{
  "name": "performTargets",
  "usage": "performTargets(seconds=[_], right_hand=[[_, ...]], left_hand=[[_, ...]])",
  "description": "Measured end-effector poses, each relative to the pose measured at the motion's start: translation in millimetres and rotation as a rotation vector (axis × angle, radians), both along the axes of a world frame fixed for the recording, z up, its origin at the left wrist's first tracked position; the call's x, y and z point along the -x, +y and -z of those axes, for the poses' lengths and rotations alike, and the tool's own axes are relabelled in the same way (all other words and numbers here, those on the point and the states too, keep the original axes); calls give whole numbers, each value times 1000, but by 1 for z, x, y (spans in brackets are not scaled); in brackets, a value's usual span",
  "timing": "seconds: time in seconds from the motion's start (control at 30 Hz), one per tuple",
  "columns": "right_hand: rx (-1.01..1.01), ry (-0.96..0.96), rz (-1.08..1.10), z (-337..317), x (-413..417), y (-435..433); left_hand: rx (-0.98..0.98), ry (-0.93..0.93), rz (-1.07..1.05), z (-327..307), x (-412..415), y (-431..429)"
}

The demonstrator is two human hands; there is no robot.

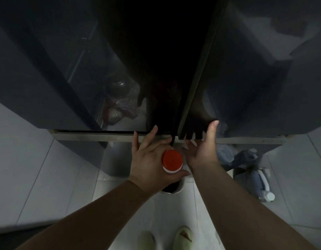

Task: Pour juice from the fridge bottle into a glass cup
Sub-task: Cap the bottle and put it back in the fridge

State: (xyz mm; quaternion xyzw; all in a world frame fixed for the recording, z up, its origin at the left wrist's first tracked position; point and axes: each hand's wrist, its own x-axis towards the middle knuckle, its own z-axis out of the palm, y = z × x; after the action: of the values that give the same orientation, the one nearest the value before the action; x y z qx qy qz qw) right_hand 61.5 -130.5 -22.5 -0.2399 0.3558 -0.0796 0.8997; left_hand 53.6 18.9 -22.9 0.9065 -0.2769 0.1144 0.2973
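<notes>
A: What is the left hand [149, 159] holding?

B: A bottle [172, 170] with a red cap [172, 159]. The thumb goes round the near side, just under the cap, and the other fingers reach past the far side. So the hand is gripping the bottle near its top.

A: What is in the bottle?

B: Below the hand it looks dark. I cannot tell what the drink is.

A: And the right hand [203, 150]?

B: It is open, with nothing in it. The thumb points up against the edge of the fridge door [246, 78]. The other fingers are spread under that edge.

A: Where is the bottle?

B: In front of the dark fridge [47, 78], between the two hands, above the white tile floor [47, 177].

A: Is anything inside the fridge?

B: On the left I see a shelf with bags [120, 109] of something, too dim to name.

A: Anything on the floor?

B: A blue and white thing [260, 181] lies on the right. Two pale green slippers [165, 239] show at the bottom.
</notes>
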Motion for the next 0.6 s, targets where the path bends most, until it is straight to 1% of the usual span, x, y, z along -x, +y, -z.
performTargets(seconds=[0.03,0.17,0.33,0.4,0.47,0.5,0.53,0.57,0.6], right_hand=[[7,-12,21,2,5,2],[25,49,105,3,26,6],[101,155,55,-2,50,3],[118,150,29,-5,67,0],[148,153,39,-12,84,0],[170,179,84,-18,91,1],[250,247,178,-20,100,1],[444,353,324,-23,108,1],[773,416,446,-33,118,3]], left_hand=[[-3,-7,20,0,2,1],[-16,-28,73,-5,10,4],[-27,8,99,-18,25,3],[-16,24,104,-24,32,4],[18,35,150,-29,42,4],[31,25,181,-31,48,4],[36,11,205,-33,54,4],[44,-6,216,-34,60,5],[57,-16,213,-37,66,5]])
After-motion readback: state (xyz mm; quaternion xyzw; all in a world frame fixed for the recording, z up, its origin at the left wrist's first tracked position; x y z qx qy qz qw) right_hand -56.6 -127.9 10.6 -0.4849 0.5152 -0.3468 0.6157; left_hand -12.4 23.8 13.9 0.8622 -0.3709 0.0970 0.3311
